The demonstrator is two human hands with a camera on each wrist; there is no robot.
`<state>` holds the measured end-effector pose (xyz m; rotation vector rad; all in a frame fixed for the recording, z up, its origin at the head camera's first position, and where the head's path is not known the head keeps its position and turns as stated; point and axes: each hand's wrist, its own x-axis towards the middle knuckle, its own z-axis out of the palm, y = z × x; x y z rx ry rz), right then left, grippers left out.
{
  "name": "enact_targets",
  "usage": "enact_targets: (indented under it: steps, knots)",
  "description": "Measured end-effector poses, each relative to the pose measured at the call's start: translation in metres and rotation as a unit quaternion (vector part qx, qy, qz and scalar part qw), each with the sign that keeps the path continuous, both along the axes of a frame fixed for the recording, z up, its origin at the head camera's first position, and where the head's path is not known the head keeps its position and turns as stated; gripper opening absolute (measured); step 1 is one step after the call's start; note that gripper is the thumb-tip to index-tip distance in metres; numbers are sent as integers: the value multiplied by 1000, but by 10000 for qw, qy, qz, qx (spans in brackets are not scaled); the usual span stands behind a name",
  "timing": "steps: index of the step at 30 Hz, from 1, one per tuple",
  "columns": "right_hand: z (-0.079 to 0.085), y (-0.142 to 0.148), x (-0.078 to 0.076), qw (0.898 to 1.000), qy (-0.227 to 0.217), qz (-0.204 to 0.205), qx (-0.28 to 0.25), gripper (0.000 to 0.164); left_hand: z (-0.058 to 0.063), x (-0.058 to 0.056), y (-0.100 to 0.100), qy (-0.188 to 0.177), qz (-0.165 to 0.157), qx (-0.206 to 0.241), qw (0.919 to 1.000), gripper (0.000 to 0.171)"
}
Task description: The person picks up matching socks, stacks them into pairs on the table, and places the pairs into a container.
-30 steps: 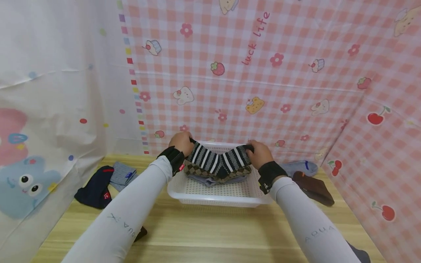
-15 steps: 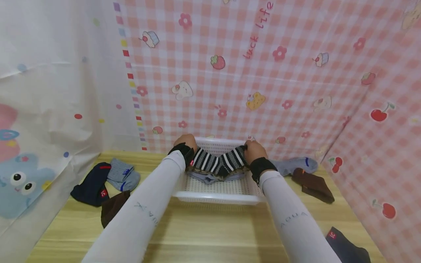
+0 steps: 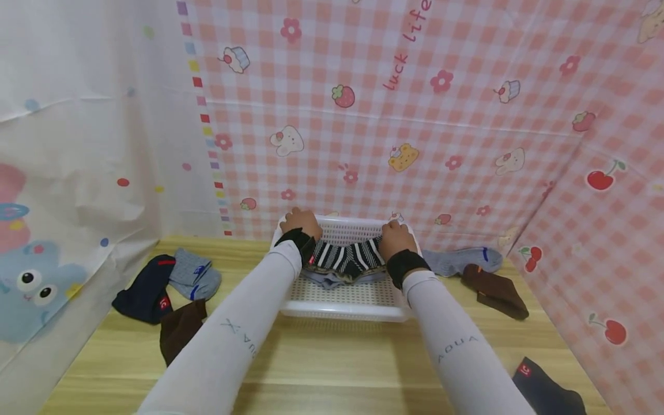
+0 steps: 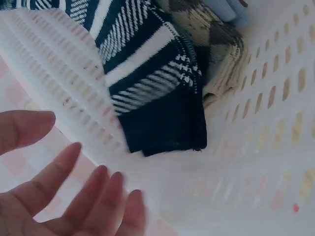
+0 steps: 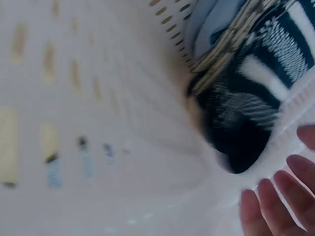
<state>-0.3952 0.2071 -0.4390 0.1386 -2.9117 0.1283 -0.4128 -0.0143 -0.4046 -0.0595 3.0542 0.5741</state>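
Observation:
Black-and-white striped socks (image 3: pixel 346 259) lie across a stack of folded socks in a white plastic basket (image 3: pixel 344 312). Beneath them show a brown-patterned sock (image 4: pixel 224 61) and a pale blue-grey sock (image 3: pixel 332 280). My left hand (image 3: pixel 303 223) is over the basket's back left corner. In the left wrist view its fingers (image 4: pixel 59 172) are spread apart, away from the dark sock cuff. At the back right corner is my right hand (image 3: pixel 396 239). Its fingers (image 5: pixel 275 196) are extended beside the dark sock end in the right wrist view, holding nothing.
Left of the basket lie a navy sock (image 3: pixel 145 291), a grey sock (image 3: pixel 194 274) and a brown sock (image 3: pixel 178 331). To the right are another grey sock (image 3: pixel 461 261), another brown sock (image 3: pixel 495 291) and a dark grey sock (image 3: pixel 547 389). A checked curtain (image 3: pixel 311 115) hangs behind.
Both hands have let go of the striped socks, which have sunk onto the stack. The hands have moved closer together, and the forearms have shifted inward.

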Motion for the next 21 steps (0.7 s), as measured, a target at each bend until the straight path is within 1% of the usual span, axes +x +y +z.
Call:
enact_targets:
  steps: [2, 3, 5, 6, 7, 9, 10, 12, 13, 15, 17, 19, 21]
  knots:
    - [4, -8, 4, 9999, 43, 132, 12, 25, -3, -2, 4, -40, -153, 49, 9999, 28]
    - [4, -12, 5, 9997, 30, 234, 43, 24, -8, -6, 6, -129, -222, 65, 9996, 27]
    - [1, -18, 7, 9988, -230, 412, 138, 25, -15, -7, 10, -396, -384, 0, 9985, 27]
    - [-2, -21, 8, 9978, -449, 471, 155, 27, -28, -12, 12, -397, -480, -100, 9980, 25]
    - [-5, -22, 8, 9964, -647, 514, 184, 28, -33, -13, 15, -564, -556, -172, 9967, 26]
    - [-13, -24, 8, 9935, -934, 583, 293, 32, -42, -12, 19, -821, -641, -343, 9940, 28]
    - [-17, -24, 7, 9921, -1048, 597, 349, 33, -43, -7, 20, -892, -663, -415, 9929, 29]
    - [-24, -23, 6, 9904, -1165, 627, 391, 33, -48, -3, 21, -984, -591, -429, 9925, 29]
    - [-27, -23, 4, 9898, -1201, 656, 402, 33, -41, 6, 20, -1159, -495, -394, 9912, 32]
    - [-31, -22, 2, 9884, -1288, 720, 364, 32, -41, 13, 20, -1096, -295, -383, 9928, 33]
    - [-31, -22, 1, 9867, -1422, 733, 303, 33, -40, 17, 19, -1035, -160, -414, 9936, 36]
    - [-30, -21, -1, 9856, -1498, 744, 267, 33, -39, 20, 19, -958, -90, -524, 9940, 39]
    - [-27, -20, -1, 9858, -1494, 743, 195, 32, -38, 19, 20, -909, -71, -624, 9939, 41]
